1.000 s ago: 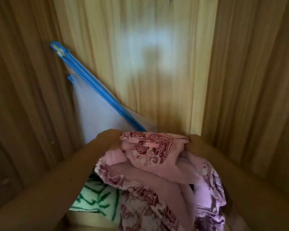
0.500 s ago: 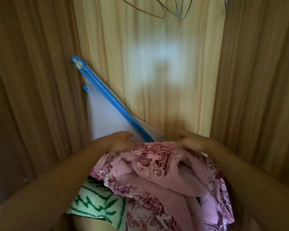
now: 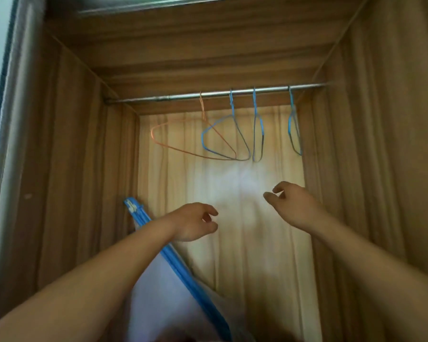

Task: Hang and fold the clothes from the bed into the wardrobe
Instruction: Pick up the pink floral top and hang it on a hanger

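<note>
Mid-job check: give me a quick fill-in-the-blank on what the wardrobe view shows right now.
1. The rail carries ____ wire hangers.
2. The leftmost hanger is coloured ____.
3. The left hand and right hand each hold ____.
Missing words: four; orange; nothing.
</note>
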